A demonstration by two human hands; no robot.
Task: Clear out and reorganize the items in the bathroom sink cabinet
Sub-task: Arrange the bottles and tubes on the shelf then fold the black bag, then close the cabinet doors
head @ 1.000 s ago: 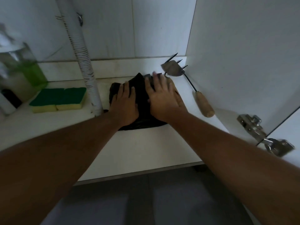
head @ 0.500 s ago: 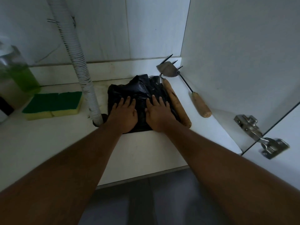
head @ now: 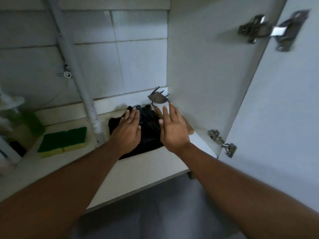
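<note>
I see bare shelf (head: 138, 171) open behind my hands. Left of my left hand (head: 126, 133) the drain pipe (head: 89, 111) blocks; the cabinet wall (head: 198, 75) and garden tool (head: 158, 98) crowd my right hand (head: 172, 130).

Both hands — left hand (head: 126, 131), right hand (head: 172, 130) — flat over black bag (head: 150, 133).

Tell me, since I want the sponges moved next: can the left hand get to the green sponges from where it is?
Probably yes. The left hand lies on the black bag; only the drain pipe stands between it and the green sponges, with bare shelf in front.

Two bare forearms, left hand (head: 126, 130) and right hand (head: 173, 131) ringless, sleeveless.
</note>
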